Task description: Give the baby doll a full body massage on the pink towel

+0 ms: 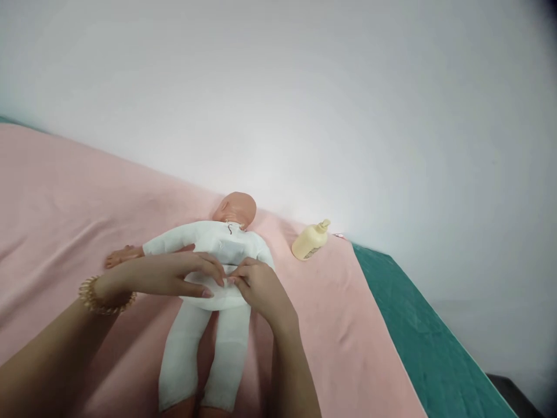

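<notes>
A pale yellow plastic pump bottle point(310, 242) with dark print sits right of centre, on a wrinkled pink cloth point(348, 325) that spans the left and lower frame. Past the cloth's right edge, a smooth green surface point(413, 319) runs to the lower right, near a dark object point(513, 395). A plain whitish wall point(304, 104) fills the upper frame.

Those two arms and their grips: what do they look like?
The left arm and right arm are human, without sleeves or cables in view. A chunky bracelet of gold-coloured beads circles the left wrist. The left grip and right grip wear no gloves.
</notes>
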Demonstrator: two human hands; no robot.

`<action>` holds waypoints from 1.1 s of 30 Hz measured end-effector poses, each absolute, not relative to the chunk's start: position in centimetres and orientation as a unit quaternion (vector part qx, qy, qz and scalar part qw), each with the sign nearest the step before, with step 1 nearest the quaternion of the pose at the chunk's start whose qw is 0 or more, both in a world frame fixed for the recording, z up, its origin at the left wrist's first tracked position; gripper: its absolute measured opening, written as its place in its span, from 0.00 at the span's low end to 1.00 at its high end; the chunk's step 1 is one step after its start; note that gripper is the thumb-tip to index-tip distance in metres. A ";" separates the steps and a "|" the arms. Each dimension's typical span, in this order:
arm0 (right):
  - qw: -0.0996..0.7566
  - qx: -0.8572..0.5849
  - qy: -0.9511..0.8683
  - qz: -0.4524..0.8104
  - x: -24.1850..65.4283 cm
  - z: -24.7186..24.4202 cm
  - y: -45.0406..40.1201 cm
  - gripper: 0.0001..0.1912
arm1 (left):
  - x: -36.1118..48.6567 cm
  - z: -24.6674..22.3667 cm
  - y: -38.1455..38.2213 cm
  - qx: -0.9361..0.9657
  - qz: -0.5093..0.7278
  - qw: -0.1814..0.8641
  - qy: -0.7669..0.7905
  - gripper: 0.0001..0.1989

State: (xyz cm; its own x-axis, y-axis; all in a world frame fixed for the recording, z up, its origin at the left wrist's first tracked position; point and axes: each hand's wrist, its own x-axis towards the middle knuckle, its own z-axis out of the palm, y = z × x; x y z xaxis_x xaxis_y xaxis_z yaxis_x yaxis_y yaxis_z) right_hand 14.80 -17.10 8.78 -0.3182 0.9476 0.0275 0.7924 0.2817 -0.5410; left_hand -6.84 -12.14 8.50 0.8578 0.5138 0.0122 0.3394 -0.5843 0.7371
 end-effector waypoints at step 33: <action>0.343 -0.553 -0.743 0.158 14.3 3.3 -13.1 0.13 | -3.6 2.4 -8.4 0.871 0.292 0.161 0.362 0.22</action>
State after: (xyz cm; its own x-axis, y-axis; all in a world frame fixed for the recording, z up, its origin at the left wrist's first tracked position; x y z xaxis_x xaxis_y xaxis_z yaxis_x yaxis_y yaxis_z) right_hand 14.29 -13.14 3.26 -0.1546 0.9298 0.3341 0.7127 0.3391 -0.6140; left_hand -3.61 -8.36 2.45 0.5675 0.7244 0.3914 0.5365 -0.6859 0.4916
